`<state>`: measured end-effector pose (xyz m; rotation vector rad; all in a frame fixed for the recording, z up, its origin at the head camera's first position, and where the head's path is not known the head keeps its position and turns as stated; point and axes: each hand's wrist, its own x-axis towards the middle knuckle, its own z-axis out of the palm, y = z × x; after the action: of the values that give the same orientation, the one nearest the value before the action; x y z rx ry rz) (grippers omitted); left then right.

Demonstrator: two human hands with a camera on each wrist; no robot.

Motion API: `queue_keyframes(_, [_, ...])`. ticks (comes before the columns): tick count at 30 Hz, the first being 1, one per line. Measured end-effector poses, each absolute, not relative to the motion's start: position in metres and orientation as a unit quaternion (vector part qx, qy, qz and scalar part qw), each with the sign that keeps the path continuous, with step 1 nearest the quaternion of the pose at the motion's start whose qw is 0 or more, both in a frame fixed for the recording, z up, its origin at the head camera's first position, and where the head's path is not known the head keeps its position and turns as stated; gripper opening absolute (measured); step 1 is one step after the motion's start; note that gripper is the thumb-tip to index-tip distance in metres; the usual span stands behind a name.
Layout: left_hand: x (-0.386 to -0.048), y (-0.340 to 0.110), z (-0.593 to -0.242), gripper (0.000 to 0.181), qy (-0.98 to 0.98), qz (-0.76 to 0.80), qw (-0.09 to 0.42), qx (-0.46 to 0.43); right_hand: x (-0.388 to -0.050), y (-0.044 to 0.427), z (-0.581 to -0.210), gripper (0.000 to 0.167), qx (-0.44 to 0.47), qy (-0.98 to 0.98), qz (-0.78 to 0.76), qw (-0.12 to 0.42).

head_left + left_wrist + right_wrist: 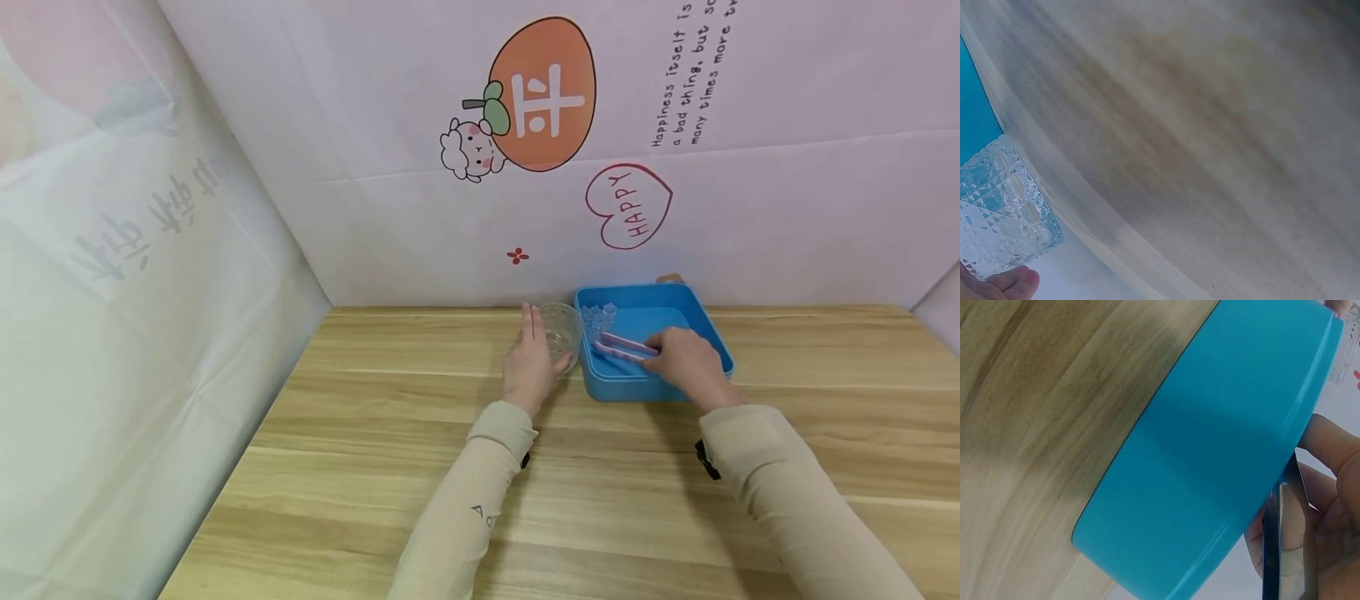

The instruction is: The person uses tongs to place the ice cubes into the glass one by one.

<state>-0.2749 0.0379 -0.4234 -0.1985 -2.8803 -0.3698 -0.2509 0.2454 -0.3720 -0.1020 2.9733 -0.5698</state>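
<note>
My left hand (531, 362) holds a clear patterned glass cup (564, 333), fingers along its far left side and thumb near its front right. In the left wrist view the cut-glass cup (1007, 209) shows diamond facets, with fingertips (1019, 282) against it. My right hand (688, 360) grips tongs (626, 347), which look pinkish from above and shiny metal (1294, 544) in the right wrist view. Their tips reach low into the left part of a blue box (645, 390), next to several clear cubes (598, 318). Whether a cube sits between the tips cannot be made out.
The box and the cup stand side by side at the back of a wood-grain table (360, 467). Right behind them rises a white printed cloth (420, 242). Another cloth (150, 350) hangs along the left side.
</note>
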Motion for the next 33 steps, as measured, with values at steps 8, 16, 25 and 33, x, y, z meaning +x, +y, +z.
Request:
queue_keyframes(8, [-0.2737, 0.0382, -0.4227, 0.091, -0.982, -0.117, 0.127, -0.075, -0.2517, 0.2438, -0.373, 0.04, -0.031, 0.98, -0.189, 0.062])
queue_keyframes(16, [-0.2738, 0.0384, -0.4223, 0.091, -0.982, -0.123, 0.121, -0.074, -0.2527, 0.2432, -0.3757, 0.038, -0.033, 0.98, -0.186, 0.057])
queue_keyframes(25, [-0.2741, 0.038, -0.4234, 0.092, -0.982, -0.13, 0.12, -0.071, -0.2518, 0.2427, -0.3759, 0.038, -0.029, 0.98, -0.189, 0.055])
queue_keyframes(33, [-0.2742, 0.0378, -0.4238, 0.092, -0.982, -0.128, 0.121, -0.07, -0.2514, 0.2417, -0.3765, 0.036, -0.033, 0.98, -0.19, 0.046])
